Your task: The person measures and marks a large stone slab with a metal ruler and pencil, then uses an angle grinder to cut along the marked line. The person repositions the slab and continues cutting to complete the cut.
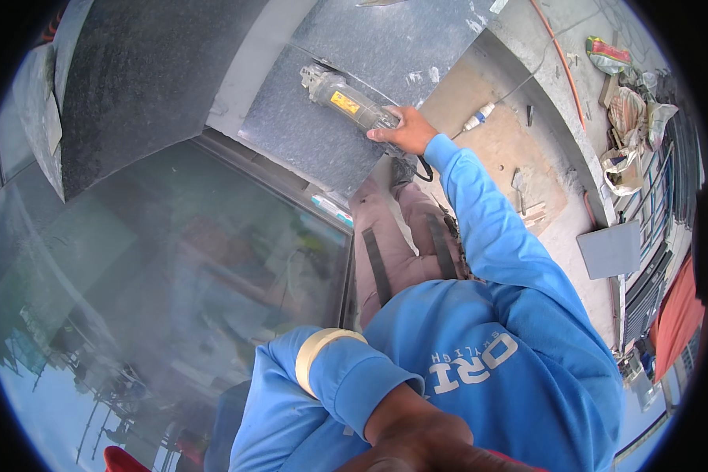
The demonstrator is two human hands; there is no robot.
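Observation:
My right hand point(413, 132) is wrapped round the rear end of a grey angle grinder point(346, 101) with a yellow label. The grinder lies across a dark grey stone slab point(291, 134), its head pointing to the far left. A black cord hangs from its rear below my hand. My left hand point(425, 440) is raised close to the camera at the lower edge, away from the grinder. Its fingers run out of the picture, so whether it holds anything is hidden. A beige band point(322, 354) circles the left sleeve.
A glass pane point(173, 228) in a dark frame stands to my left. Right of the slab are a brown board point(480, 149), a blue-and-white plug connector point(478, 116) and a small trowel-like tool point(518, 189). Farther right lie an orange hose point(562, 63), bags point(625, 118) and metal bars.

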